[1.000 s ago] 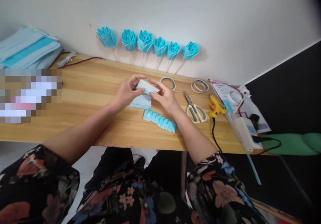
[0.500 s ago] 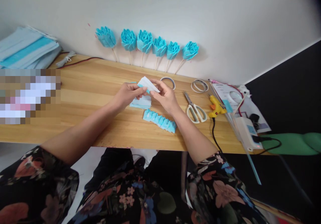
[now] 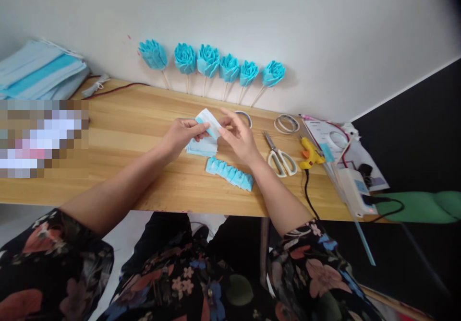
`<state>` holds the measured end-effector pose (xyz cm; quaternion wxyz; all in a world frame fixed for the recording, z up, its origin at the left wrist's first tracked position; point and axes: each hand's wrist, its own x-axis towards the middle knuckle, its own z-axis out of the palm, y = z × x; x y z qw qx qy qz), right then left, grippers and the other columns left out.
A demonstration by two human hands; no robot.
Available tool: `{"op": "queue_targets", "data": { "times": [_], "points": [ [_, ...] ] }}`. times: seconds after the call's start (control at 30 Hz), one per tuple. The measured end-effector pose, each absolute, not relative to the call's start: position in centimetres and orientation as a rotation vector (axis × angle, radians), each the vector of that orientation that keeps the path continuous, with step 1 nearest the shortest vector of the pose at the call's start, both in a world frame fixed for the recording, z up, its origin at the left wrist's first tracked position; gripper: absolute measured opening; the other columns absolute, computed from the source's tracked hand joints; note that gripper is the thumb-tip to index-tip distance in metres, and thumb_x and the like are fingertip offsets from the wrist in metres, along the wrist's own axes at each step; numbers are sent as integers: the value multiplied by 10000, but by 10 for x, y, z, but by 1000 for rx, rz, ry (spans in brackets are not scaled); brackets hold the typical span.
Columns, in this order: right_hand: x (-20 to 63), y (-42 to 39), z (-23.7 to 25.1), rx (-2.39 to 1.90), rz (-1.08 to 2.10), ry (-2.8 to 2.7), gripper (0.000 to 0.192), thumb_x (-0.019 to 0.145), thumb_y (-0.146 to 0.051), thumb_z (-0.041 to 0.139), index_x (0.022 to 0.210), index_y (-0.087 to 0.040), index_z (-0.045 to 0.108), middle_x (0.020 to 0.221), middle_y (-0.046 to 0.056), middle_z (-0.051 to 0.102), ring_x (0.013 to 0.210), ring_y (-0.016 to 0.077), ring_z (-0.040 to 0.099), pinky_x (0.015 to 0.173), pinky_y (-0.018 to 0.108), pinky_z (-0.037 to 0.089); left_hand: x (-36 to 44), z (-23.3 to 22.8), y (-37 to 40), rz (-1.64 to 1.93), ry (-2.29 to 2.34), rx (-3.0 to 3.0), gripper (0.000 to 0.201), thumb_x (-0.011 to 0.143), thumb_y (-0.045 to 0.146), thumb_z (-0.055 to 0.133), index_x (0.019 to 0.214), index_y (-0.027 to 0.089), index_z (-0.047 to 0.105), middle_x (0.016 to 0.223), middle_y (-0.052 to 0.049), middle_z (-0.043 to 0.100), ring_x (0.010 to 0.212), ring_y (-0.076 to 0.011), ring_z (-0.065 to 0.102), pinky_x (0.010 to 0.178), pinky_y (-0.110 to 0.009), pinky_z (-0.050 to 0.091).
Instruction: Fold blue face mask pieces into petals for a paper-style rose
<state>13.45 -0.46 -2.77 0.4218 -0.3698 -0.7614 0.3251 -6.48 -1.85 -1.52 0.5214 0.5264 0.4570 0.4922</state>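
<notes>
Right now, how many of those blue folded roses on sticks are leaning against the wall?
6, in a row along the white wall at the back of the wooden table: blue folded roses on sticks at and. None looks hidden.

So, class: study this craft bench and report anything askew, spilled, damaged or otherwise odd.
Nothing stands out. The left hand pinches a small folded white-and-blue paper piece, the right hand beside it. The pleated blue paper strip, white-handled scissors and yellow glue gun lie flat on the wooden table.
</notes>
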Motion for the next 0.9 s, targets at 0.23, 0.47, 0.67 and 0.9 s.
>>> {"op": "queue_targets", "data": {
  "times": [0.23,0.47,0.67,0.9],
  "points": [
    [138,-9,-13,-673,196,-2249,558,870,-226,613,1391,-395,506,1522,-10,498,1450,306,400,1226,632,289,-68,-15,-12,1216,921,1056,274,794,220,768,557,147,651,551,-21,624,507,-88,521,539,-237,424],
    [135,-2,-18,-787,175,-2268,384,901,-137,545,1173,-380,666,1506,-39,501,1460,290,371,1213,636,299,-67,-16,-15,1141,896,1032,275,768,236,815,561,142,661,564,-33,648,504,-87,534,523,-237,428],
    [135,0,-20,-757,134,-2276,461,876,-62,500,1164,-385,660,1503,-46,502,1439,267,397,1200,630,322,-68,-16,-14,1128,894,969,302,758,254,828,544,145,646,550,-32,645,482,-84,532,495,-225,427],
    [135,1,-25,-709,92,-2278,356,899,-112,548,1128,-352,677,1481,-25,527,1422,273,417,1186,606,340,-69,-17,-14,1080,939,1013,285,760,280,814,569,135,661,546,-26,634,475,-78,520,495,-219,418]
  ]
}}
